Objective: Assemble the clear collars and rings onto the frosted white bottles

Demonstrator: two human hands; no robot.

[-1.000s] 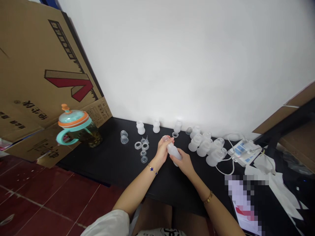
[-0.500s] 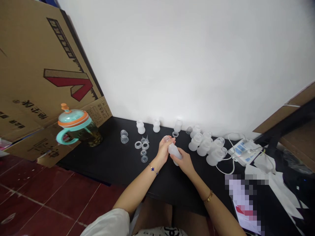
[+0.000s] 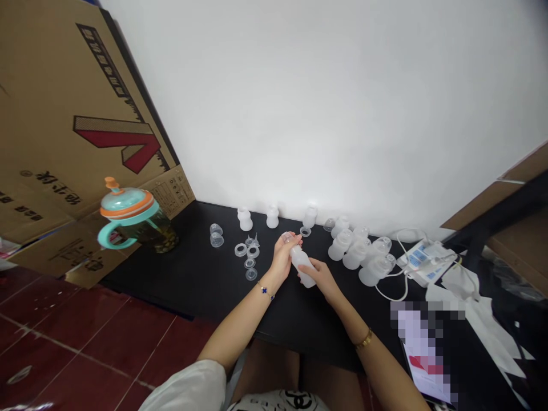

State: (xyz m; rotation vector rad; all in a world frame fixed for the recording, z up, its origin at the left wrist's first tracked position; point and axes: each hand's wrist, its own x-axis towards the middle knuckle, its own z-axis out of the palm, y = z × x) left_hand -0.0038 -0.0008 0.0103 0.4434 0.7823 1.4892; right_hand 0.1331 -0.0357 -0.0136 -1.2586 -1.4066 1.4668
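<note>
A frosted white baby bottle (image 3: 305, 273) is tilted between my hands over the black table. My left hand (image 3: 282, 252) is closed round its capped top end, where a clear cover (image 3: 287, 237) shows between the fingers. Lower down, my right hand (image 3: 321, 278) grips the bottle's body. To the left lie white rings (image 3: 240, 250), clear nipples (image 3: 252, 241), clear discs (image 3: 251, 274) and two clear domed caps (image 3: 216, 235). Open bottles (image 3: 245, 219) stand along the wall, and one ring (image 3: 305, 232) lies in front of another bottle (image 3: 310, 216).
Several capped bottles (image 3: 355, 253) are grouped at the right. Beyond them are a white power strip (image 3: 423, 260) with cables, crumpled paper (image 3: 488, 325) and a blurred-out screen (image 3: 423, 354). A big teal-handled jug (image 3: 141, 222) stands left, near a large cardboard box (image 3: 55, 114).
The bottle's lower end has swung slightly, showing more of its body, and my right hand has shifted its grip on it. The view has moved a little.
</note>
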